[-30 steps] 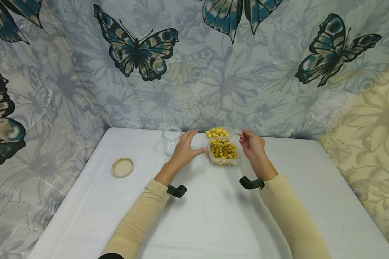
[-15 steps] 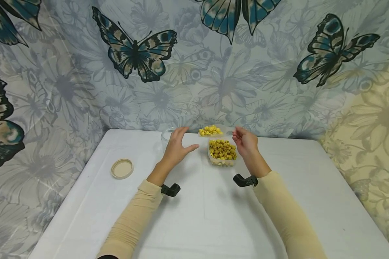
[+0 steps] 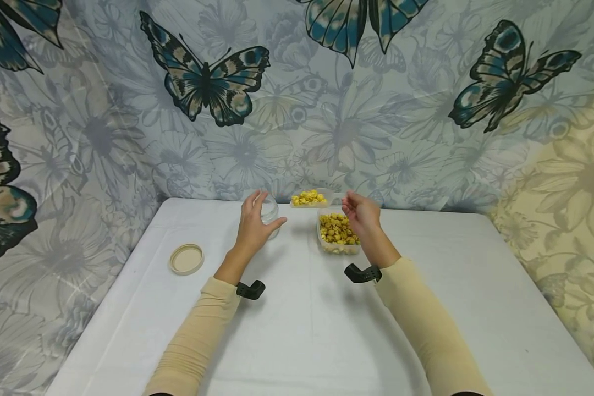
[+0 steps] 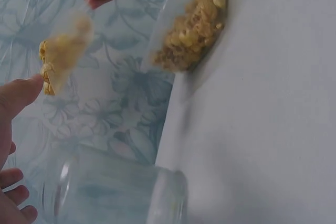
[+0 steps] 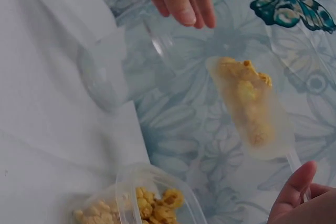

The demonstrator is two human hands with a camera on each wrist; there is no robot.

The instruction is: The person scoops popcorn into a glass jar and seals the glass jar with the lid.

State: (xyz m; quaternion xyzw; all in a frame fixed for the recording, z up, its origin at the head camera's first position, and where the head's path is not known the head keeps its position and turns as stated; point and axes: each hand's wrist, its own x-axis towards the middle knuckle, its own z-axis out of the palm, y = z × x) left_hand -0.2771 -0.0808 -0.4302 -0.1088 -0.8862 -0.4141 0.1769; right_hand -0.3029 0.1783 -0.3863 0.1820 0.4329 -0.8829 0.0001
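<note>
My right hand [image 3: 364, 219] grips the thin handle of a translucent scoop [image 5: 251, 109], which carries a heap of yellow popcorn [image 3: 309, 198]. The scoop is level, raised above the table behind the plastic tub [image 3: 339, 249]. That tub holds more caramel-coloured popcorn [image 3: 337, 228]. My left hand [image 3: 251, 226] is beside a clear glass jar [image 4: 115, 187], thumb spread away from the fingers. In the right wrist view its fingers hang near the jar's mouth, apart from the glass. The jar stands upright with nothing visible inside.
A round beige-rimmed lid [image 3: 186, 259] lies on the left part of the table. White cloth [image 3: 297, 330] covers the table, whose far edge meets a butterfly-patterned wall [image 3: 336, 132].
The right hand has moved left, bringing the loaded scoop from behind the tub towards the jar. The left hand has moved left too, from the jar's right side to its near left.
</note>
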